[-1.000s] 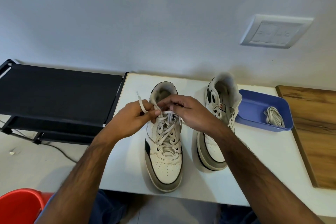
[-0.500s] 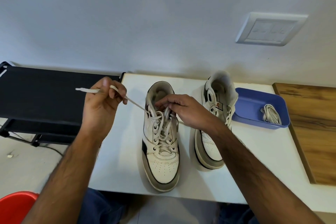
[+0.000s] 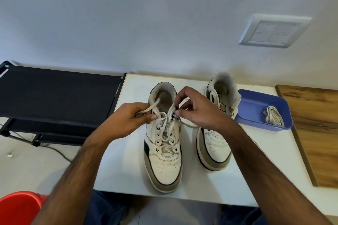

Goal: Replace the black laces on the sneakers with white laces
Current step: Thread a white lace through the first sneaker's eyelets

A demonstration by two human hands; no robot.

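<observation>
Two white sneakers stand toes toward me on a white table point(image 3: 128, 175). The left sneaker point(image 3: 164, 162) carries a white lace point(image 3: 165, 129) threaded up through its eyelets. My left hand point(image 3: 128, 120) pinches one lace end at the sneaker's top left side. At the top right eyelets, my right hand point(image 3: 197, 111) pinches the other lace end. The right sneaker point(image 3: 215, 148) shows no lace, and my right hand covers its middle. A coiled white lace point(image 3: 274, 118) lies in a blue tray point(image 3: 256, 100) at the right.
A black fabric rack point(image 3: 54, 93) stands left of the table. A wooden board point(image 3: 314, 133) lies at the right edge. A red bucket point(image 3: 18, 208) sits at the lower left. A switch plate point(image 3: 274, 31) is on the wall.
My left hand has come back from its outstretched pull on the left and now holds the lace end close to the sneaker. My right hand has shifted slightly at the top eyelets.
</observation>
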